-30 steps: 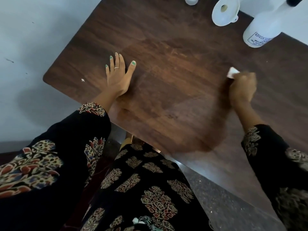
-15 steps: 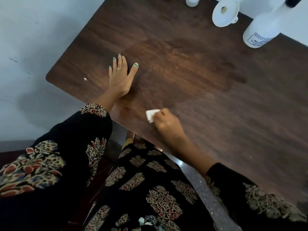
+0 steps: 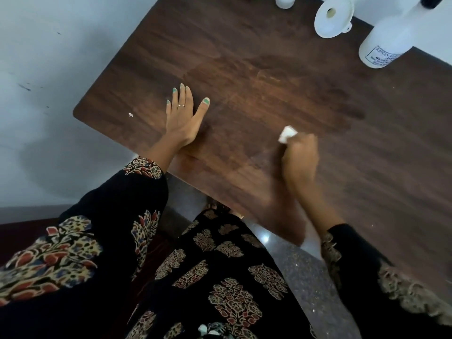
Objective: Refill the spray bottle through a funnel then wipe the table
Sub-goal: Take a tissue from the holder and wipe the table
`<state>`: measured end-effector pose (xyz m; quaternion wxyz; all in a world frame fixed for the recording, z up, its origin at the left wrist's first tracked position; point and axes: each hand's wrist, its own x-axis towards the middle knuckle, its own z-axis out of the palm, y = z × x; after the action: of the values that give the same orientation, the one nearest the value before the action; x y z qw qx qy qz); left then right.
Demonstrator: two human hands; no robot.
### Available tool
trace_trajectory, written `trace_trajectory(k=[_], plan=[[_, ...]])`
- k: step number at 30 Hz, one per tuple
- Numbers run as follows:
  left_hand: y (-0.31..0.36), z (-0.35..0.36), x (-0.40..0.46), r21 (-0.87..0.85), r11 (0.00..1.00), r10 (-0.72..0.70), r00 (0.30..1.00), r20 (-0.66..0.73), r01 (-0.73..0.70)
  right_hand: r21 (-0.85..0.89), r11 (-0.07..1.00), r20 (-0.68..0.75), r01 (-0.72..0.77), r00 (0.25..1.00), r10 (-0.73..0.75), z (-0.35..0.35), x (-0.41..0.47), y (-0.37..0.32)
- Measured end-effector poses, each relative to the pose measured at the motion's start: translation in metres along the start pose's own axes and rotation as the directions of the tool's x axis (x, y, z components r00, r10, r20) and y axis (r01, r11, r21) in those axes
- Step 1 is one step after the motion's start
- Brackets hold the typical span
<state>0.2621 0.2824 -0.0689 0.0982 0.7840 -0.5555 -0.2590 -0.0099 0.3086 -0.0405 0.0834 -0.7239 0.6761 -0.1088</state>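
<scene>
Head view, looking down: the small white wad of tissue or cloth (image 3: pixel 360 134) sits right of centre in the frame, pressed to the dark wood bench (image 3: pixel 269 57) under my right hand (image 3: pixel 300 159). My fingers are curled over it, so the grip is clenched around the wad and only one pale corner pokes out at the upper left of my fist. The hand is blurred, so I cannot tell exactly how the fingers lie.

I judge the wad to be soft, very light and easily crushed; it will bunch or shred if dragged hard, and it could slip out from under my fingertips. Best to keep it gathered under the finger pads with flat downward pressure, not pinched by an edge.

My left hand (image 3: pixel 184 118) lies flat on the bench at left of centre, fingers straight and spread, holding nothing, probably bracing me.

A darker, damp-looking patch spreads across the bench above and to the right of the wad, so the wiping looks under way but not finished. A tiny white scrap (image 3: pixel 130 115) lies near the left corner.

Along the upper right edge stand the white spray bottle (image 3: pixel 389 42) and, just beside it, the white funnel (image 3: pixel 333 15). Both are well apart from my hands, so I take the refilling to be done.
</scene>
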Motion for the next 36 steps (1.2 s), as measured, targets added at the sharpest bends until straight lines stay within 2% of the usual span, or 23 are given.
trace_trajectory(k=[4, 6, 7, 8, 10, 11, 12, 13, 14, 15, 16, 18, 19, 21, 23, 24, 25, 26, 28, 29, 32, 34, 36], plan=[[0.000, -0.001, 0.000, -0.011, 1.000, 0.002, 1.000, 0.014, -0.001, 0.068, 0.963, 0.161, 0.262, 0.949, -0.270, 0.017, -0.055, -0.085], [-0.001, -0.002, 0.001, -0.033, 0.999, 0.003, 1.000, 0.018, -0.003, 0.162, 0.880, 0.086, 0.446, 0.882, -0.463, 0.021, -0.073, -0.119], [-0.001, -0.003, 0.001, -0.049, 0.999, -0.002, 1.000, 0.027, 0.003, 0.224, 0.843, 0.074, 0.489, 0.854, -0.515, 0.021, -0.078, -0.134], [-0.001, -0.005, 0.002, -0.063, 0.998, -0.012, 0.999, 0.039, 0.014, 0.230, 0.817, 0.058, 0.529, 0.831, -0.554, 0.021, -0.080, -0.145], [0.002, -0.010, 0.003, -0.111, 0.993, -0.037, 0.997, 0.066, 0.045, 0.073, 0.798, 0.071, 0.598, 0.795, -0.602, 0.023, -0.077, -0.159], [0.005, -0.013, 0.002, -0.171, 0.983, -0.056, 0.996, 0.076, 0.068, 0.047, 0.809, 0.161, 0.586, 0.795, -0.585, 0.027, -0.072, -0.162], [0.009, -0.017, 0.001, -0.264, 0.960, -0.077, 0.994, 0.077, 0.095, 0.096, 0.814, 0.272, 0.572, 0.772, -0.575, 0.032, -0.068, -0.161], [0.011, -0.021, 0.000, -0.390, 0.913, -0.101, 0.992, 0.069, 0.121, 0.202, 0.833, 0.369, 0.514, 0.749, -0.551, 0.032, -0.064, -0.159], [0.012, -0.023, -0.002, -0.524, 0.838, -0.147, 0.988, 0.056, 0.154, 0.352, 0.852, 0.422, 0.388, 0.746, -0.514, 0.031, -0.060, -0.156], [0.013, -0.027, -0.003, -0.642, 0.744, -0.198, 0.979, 0.058, 0.188, 0.487, 0.852, 0.456, 0.190, 0.777, -0.434, 0.026, -0.058, -0.153], [0.012, -0.029, -0.004, -0.713, 0.668, -0.234, 0.970, 0.070, 0.212, 0.601, 0.799, 0.487, -0.028, 0.805, -0.339, 0.021, -0.058, -0.150], [0.010, -0.033, -0.007, -0.736, 0.635, -0.238, 0.966, 0.100, 0.233, 0.713, 0.578, 0.606, -0.398, 0.763, -0.222, 0.013, -0.057, -0.144], [0.010, -0.035, -0.009, -0.720, 0.657, -0.226, 0.970, 0.093, 0.222, 0.706, 0.451, 0.675, -0.546, 0.712, -0.193, 0.009, -0.056, -0.139], [0.009, -0.036, -0.011, -0.625, 0.759, -0.201, 0.979, 0.040, 0.181, 0.649, 0.223, 0.761, -0.727, 0.622, -0.186, 0.001, -0.053, -0.130], [0.009, -0.035, -0.016, -0.408, 0.907, -0.143, 0.988, -0.057, 0.108, 0.618, 0.015, 0.772, -0.786, 0.603, -0.199, -0.009, -0.050, -0.117], [0.011, -0.034, -0.020, -0.337, 0.937, -0.120, 0.990, -0.078, 0.088, 0.612, -0.068, 0.767, -0.788, 0.612, -0.194, -0.014, -0.049, -0.110], [0.017, -0.034, -0.024, -0.340, 0.938, -0.099, 0.993, -0.068, 0.070, 0.616, -0.135, 0.756, -0.776, 0.631, -0.174, -0.020, -0.048, -0.102], [0.023, -0.031, -0.028, -0.419, 0.906, -0.077, 0.997, -0.030, 0.058, 0.620, -0.200, 0.748, -0.759, 0.648, -0.141, -0.024, -0.047, -0.095], [0.048, -0.026, -0.043, -0.633, 0.769, -0.025, 0.994, 0.108, 0.089, 0.635, -0.314, 0.734, -0.706, 0.678, -0.041, -0.031, -0.043, -0.080], [0.061, -0.024, -0.053, -0.672, 0.731, 0.018, 0.981, 0.195, 0.120, 0.646, -0.354, 0.726, -0.677, 0.687, 0.011, -0.034, -0.041, -0.072], [0.101, -0.011, -0.077, -0.676, 0.714, 0.173, 0.889, 0.424, 0.183, 0.694, -0.417, 0.692, -0.587, 0.703, 0.162, -0.043, -0.034, -0.047], [0.128, 0.004, -0.087, -0.686, 0.701, 0.245, 0.838, 0.488, 0.195, 0.726, -0.429, 0.669, -0.537, 0.697, 0.259, -0.049, -0.030, -0.022], [0.158, 0.023, -0.093, -0.684, 0.707, 0.271, 0.824, 0.497, 0.180, 0.765, -0.397, 0.637, -0.508, 0.688, 0.347, -0.054, -0.030, 0.008]])
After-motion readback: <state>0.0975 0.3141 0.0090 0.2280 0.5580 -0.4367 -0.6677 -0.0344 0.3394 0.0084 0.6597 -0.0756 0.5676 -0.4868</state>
